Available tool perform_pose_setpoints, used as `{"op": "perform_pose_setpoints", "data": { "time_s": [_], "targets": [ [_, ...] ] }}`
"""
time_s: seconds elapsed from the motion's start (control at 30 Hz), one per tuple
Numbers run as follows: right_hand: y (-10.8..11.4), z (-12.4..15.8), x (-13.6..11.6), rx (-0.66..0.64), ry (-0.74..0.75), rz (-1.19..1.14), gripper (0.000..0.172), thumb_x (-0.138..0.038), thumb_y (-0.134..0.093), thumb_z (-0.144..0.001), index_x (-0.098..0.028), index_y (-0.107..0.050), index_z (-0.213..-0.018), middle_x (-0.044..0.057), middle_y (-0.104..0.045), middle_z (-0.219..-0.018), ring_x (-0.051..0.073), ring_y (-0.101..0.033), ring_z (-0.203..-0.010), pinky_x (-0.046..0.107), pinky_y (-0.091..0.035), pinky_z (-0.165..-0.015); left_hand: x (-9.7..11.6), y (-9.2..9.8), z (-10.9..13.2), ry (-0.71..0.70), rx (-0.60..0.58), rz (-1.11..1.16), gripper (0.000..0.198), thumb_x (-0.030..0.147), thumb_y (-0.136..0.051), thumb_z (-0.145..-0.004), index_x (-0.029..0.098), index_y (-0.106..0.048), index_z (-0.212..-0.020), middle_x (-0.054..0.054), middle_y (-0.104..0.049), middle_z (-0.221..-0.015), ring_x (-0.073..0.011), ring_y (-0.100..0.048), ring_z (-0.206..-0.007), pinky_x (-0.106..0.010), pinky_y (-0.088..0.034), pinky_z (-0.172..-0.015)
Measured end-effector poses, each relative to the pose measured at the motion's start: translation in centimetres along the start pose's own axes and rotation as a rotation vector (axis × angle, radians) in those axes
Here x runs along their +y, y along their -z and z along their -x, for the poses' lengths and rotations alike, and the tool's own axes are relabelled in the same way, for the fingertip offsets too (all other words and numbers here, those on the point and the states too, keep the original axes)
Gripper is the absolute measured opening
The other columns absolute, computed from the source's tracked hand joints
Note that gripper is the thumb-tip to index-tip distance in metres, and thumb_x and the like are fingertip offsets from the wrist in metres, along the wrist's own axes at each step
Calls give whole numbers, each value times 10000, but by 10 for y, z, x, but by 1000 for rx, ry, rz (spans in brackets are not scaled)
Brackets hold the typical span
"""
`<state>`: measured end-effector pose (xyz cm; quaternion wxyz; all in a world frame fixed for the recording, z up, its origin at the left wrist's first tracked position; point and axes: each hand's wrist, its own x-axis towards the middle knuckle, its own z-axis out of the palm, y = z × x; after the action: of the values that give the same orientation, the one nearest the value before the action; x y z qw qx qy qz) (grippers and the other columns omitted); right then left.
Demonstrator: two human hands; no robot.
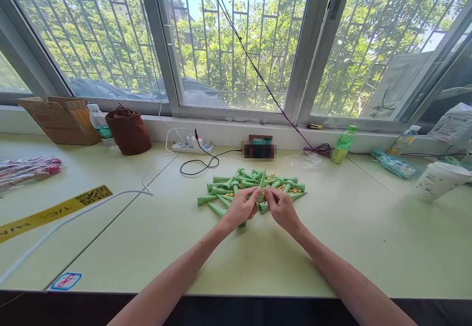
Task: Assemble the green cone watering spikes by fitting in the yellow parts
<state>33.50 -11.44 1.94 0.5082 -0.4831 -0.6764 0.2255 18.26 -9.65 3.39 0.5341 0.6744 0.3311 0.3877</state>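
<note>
My left hand (243, 205) is closed around a green plastic spike (262, 179), held upright with its pointed tip up. Close against it, my right hand (282, 208) is pinched at the side of the same spike; whatever sits between those fingertips is too small to make out. Behind and around both hands lies a loose pile of similar green spikes (217, 191), each with a wide ribbed end and a tapering point. Small yellow pieces (295, 188) are scattered among them. One spike's open wide end (262, 208) lies just under my right hand.
A power strip (192, 146) with cables stands by the window. Left are a brown bag (128, 130), a cardboard box (61, 122) and a white cable (73, 215). Right are a green bottle (342, 145), a blue packet (396, 164) and a white cup (438, 182).
</note>
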Motion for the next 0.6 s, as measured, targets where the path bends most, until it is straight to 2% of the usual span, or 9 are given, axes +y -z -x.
{"op": "perform_pose_setpoints", "data": {
  "time_s": [0.17, 0.3, 0.43, 0.6],
  "targets": [
    [1, 1, -4, -29, 77, 43, 379, -388, -464, -944, -213, -339, -631, -56, -306, -555, 111, -279, -518, 261, -227, -513, 1, 4, -1, 6, -16, 42, 407, 565, -466, -906, 178, -488, -785, 69, -416, -450, -67, -348, -351, -184, -263, -349],
    [0, 3, -8, -44, 110, 62, 369, -377, -482, -931, -214, -331, -637, -61, -314, -549, 102, -279, -511, 250, -236, -503, 3, 7, 1, 59, -68, 96, 458, 612, -469, -882, 174, -460, -748, 59, -420, -510, -64, -378, -390, -189, -287, -372],
    [-1, 5, -10, -25, 143, 77, 377, -347, -510, -900, -212, -304, -615, -66, -308, -536, 91, -272, -501, 236, -242, -488, 5, 10, 3, 109, -134, 145, 503, 659, -457, -866, 180, -421, -718, 58, -408, -522, -57, -357, -402, -192, -266, -385],
    [-2, 6, -12, -28, 187, 140, 393, -344, -514, -894, -206, -306, -591, -66, -311, -520, 84, -269, -489, 233, -243, -485, 7, 13, 3, 183, -211, 141, 471, 610, -481, -881, 183, -408, -697, 58, -408, -470, -52, -300, -384, -195, -200, -377]
  ]
}}
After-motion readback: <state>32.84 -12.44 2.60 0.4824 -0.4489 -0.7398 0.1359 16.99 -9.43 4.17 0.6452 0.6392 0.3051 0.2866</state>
